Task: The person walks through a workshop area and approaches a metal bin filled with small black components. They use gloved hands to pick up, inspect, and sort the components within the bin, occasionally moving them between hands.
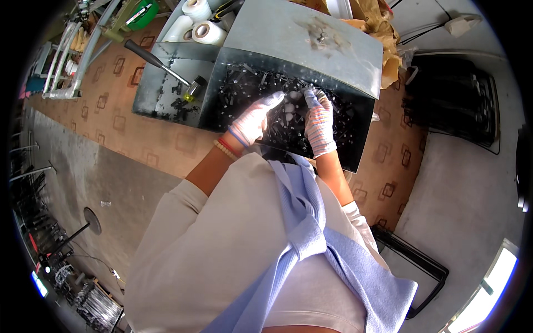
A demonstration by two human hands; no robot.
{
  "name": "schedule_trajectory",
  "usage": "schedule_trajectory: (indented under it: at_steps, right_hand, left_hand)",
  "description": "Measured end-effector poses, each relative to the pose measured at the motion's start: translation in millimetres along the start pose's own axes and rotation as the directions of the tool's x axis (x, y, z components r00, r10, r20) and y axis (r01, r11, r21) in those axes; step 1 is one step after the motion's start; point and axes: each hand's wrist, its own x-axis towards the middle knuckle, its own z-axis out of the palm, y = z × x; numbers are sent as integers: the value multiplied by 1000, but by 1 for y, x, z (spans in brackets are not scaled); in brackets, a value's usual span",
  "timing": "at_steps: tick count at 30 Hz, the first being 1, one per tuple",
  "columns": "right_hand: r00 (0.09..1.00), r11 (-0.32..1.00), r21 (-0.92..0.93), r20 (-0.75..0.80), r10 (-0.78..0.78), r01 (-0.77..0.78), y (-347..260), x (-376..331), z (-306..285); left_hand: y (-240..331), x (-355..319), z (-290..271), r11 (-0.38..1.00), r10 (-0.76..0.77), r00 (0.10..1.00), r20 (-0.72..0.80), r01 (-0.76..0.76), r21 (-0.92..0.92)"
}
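Note:
Both my hands wear pale striped work gloves and are over a metal bin [363, 136] heaped with small black parts [236, 83]. My left hand [252, 119] is cupped, with its thumb stretched along the top. Dark small parts seem to lie in it, and whitish rounded shapes that look like its fingertips [288, 109] show beyond them. A short distance to the right, my right hand [320, 123] has its thumb and fingers drawn together in a pinch. Whatever is between them is too small to make out.
Left of the bin, a shallower compartment [161, 100] holds a hammer [166, 69] with a yellowish head and scattered black bits. White rolls [209, 33] stand behind it. A grey metal sheet [266, 28] slopes over the bin's far side, near brown paper [369, 16]. Black panels [455, 100] lie at right.

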Motion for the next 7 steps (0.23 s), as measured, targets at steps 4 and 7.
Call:
schedule_trajectory:
  at_steps: [4, 7]
  right_hand:
    - [998, 999, 41, 62, 27, -30, 1, -1, -6]
    - [989, 990, 63, 93, 119, -125, 5, 5, -21]
  left_hand:
    - [-9, 23, -32, 999, -12, 969, 245, 20, -32]
    - [-9, 23, -35, 999, -13, 968, 251, 23, -34]
